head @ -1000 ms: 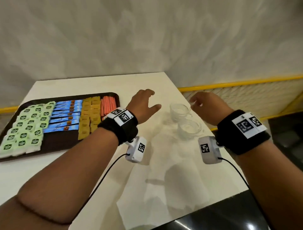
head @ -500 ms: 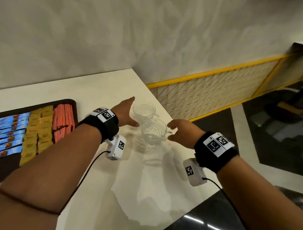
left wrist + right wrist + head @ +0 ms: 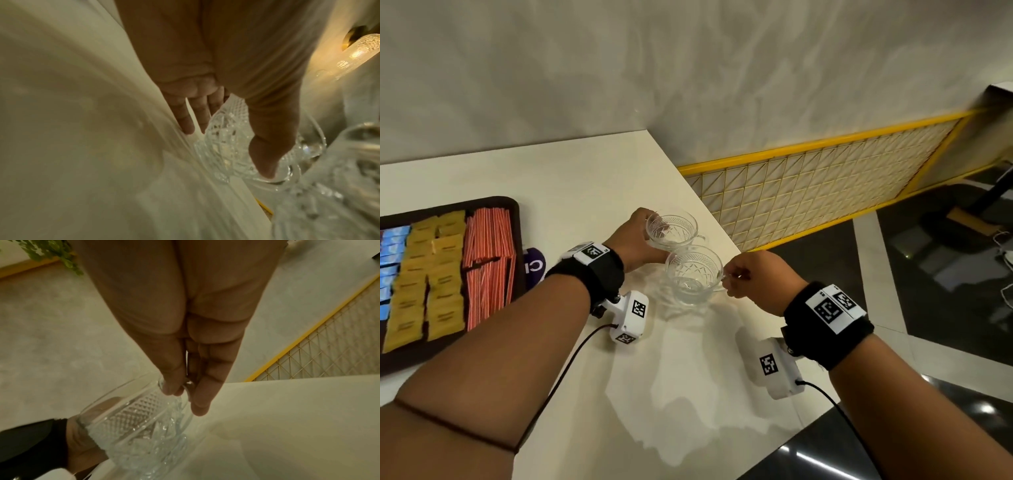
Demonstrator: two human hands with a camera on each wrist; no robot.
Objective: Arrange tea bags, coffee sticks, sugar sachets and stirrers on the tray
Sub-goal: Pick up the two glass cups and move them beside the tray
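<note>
Two cut-glass cups stand near the table's right edge. My left hand [image 3: 643, 236] grips the far cup [image 3: 673, 229]; in the left wrist view the thumb lies over the far cup [image 3: 226, 146] at its rim, with the fingers [image 3: 185, 118] outside. My right hand [image 3: 736, 274] pinches the handle of the near cup [image 3: 693, 275]; the right wrist view has thumb and fingers of that hand [image 3: 185, 389] closed on the handle of the near cup [image 3: 141, 426]. The dark tray [image 3: 517, 212] at the left holds red striped sticks [image 3: 489, 246], yellow sachets [image 3: 431, 274] and blue sticks [image 3: 392, 246].
A purple thing [image 3: 534, 269] lies between the tray and my left forearm. The white table [image 3: 688, 377] ends just right of the cups, with a yellow-framed mesh panel [image 3: 825, 195] and dark floor beyond. A grey wall stands behind.
The view has swung right, away from the tray. Both hands have reached the cups: the left has taken hold of the far cup, the right of the near cup's handle.
</note>
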